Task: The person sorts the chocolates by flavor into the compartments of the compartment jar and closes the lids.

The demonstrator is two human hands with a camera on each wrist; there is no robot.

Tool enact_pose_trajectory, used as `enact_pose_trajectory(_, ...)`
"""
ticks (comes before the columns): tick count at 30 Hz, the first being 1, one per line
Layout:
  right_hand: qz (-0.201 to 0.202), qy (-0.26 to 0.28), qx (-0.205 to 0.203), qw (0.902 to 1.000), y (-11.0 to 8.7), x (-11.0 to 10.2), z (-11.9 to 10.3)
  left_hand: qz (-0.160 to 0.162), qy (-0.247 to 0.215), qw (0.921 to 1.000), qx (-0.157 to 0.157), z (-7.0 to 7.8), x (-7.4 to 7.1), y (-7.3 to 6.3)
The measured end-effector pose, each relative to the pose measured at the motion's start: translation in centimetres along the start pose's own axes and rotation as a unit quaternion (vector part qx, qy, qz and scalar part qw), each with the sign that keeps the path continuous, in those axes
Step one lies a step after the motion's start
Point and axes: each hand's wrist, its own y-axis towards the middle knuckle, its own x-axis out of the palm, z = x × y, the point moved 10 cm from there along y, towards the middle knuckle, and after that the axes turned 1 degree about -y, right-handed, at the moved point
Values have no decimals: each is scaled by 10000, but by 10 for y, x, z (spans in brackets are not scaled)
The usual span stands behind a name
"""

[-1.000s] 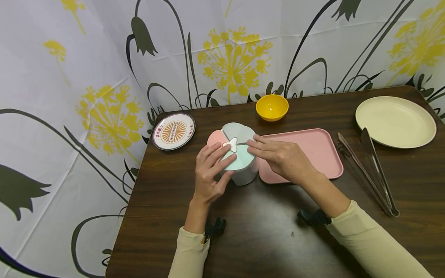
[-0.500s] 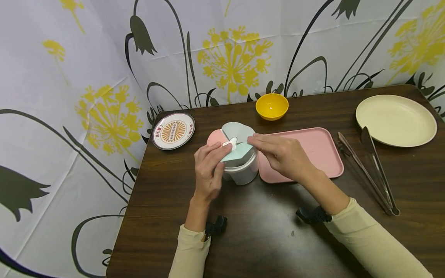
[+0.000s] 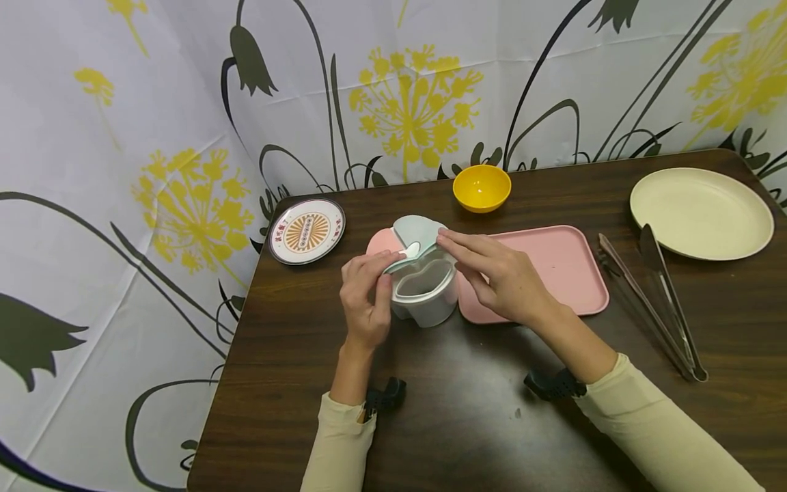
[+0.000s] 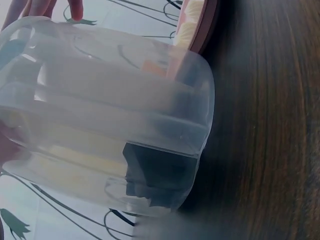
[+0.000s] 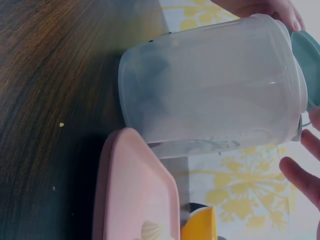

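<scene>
A frosted, lobed storage jar (image 3: pixel 424 298) stands on the table, one compartment uncovered. Its lid has a pink flap (image 3: pixel 382 243), a pale grey-blue flap (image 3: pixel 412 227) and a white centre piece (image 3: pixel 412 250). The mint lid flap (image 5: pixel 306 62) is tilted up on its hinge. My left hand (image 3: pixel 365 301) pinches the edge of this mint flap between fingers and thumb. My right hand (image 3: pixel 501 277) touches the flap's right side with nearly straight fingertips. In the right wrist view, the left hand (image 5: pixel 277 11) shows behind the jar. Left thumb contact is partly hidden.
A pink tray (image 3: pixel 562 270) lies right of the jar, with shell-shaped pale pieces (image 5: pixel 151 230) seen from the wrist. A yellow bowl (image 3: pixel 481 189) stands behind. Metal tongs (image 3: pixel 667 301) and a cream oval plate (image 3: pixel 701 214) are at right, a printed plate (image 3: pixel 307 232) at left.
The mint flap has swung up from flat to steeply raised, uncovering the compartment below. My left fingers have lifted with it; my right hand has barely moved.
</scene>
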Motion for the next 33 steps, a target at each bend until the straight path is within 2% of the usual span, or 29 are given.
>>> enact_pose_trajectory(5,-90,2,39,10000,1,1,1,-199,-140,9997,-38,-2,2,4)
enact_pose_trajectory(10,-442,-83,178,9988,3,6,0,-496,-267,9981,-244,-7,6,5)
enact_pose_trajectory(13,-587,-108,220,9980,2,9,0,-614,-408,9970,-227,-8,7,6)
enact_pose_trajectory(19,-684,-53,254,9973,1,12,0,-646,-312,9974,33,-7,8,8)
enact_pose_trajectory(24,-772,-21,339,9964,-2,12,3,-497,-96,9986,161,-5,7,6)
enact_pose_trajectory(28,-833,47,647,9944,-10,7,13,-389,-54,9990,217,-4,6,3)
enact_pose_trajectory(33,-670,-72,1353,9885,-32,-16,37,-372,-73,9990,233,-3,8,2)
